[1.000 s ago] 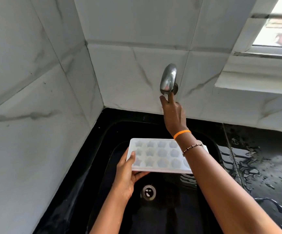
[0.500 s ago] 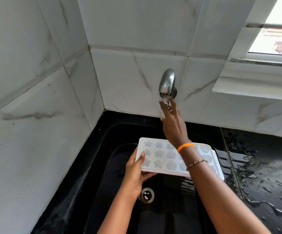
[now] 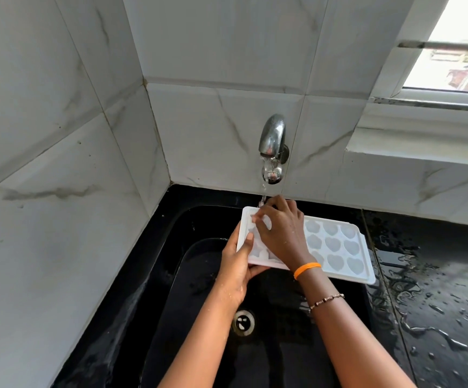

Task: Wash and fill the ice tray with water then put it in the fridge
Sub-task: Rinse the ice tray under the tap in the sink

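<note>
Wash stage, early: your left hand (image 3: 239, 266) grips the tray (image 3: 336, 249) at frame centre over the sink (image 3: 171, 275), your right hand (image 3: 281, 233) rubs curled fingers in its cells beneath the running tap (image 3: 272, 148); filling and fridge remain.

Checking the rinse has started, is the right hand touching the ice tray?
Touching. The head view shows the right hand lying across the ice tray, fingers curled onto its left cells under the tap, with no gap.

Bright daylight from window (image 3: 451, 51)
</note>
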Demonstrator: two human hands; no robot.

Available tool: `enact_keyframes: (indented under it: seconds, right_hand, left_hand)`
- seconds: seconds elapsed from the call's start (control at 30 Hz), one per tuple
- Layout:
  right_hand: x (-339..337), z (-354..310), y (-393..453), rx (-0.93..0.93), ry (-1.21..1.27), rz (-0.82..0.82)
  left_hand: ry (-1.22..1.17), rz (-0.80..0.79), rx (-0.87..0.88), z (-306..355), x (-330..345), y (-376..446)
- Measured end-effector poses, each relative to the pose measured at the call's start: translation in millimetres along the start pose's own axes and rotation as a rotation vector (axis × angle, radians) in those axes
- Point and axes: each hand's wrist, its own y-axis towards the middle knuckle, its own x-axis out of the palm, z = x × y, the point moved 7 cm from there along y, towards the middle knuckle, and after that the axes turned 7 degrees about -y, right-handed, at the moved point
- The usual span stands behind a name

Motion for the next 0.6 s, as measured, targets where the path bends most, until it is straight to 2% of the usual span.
enact_keyframes:
  seconds: [0.13,0.3,0.6]
  right_hand:
    - [1,-4,-1,-0.077,-0.004,-0.019]
    - [-2,-4,0,-0.067,-0.104,-0.019]
    - [-1,-12,-1,-0.168,-0.05,-0.072]
  left_hand:
    - [0.012,-0.017,0.022,4,-1,4]
    - [0.021,-0.038,0.053,10,0,7]
    - [0.037,-0.021,0.097,16,-12,11]
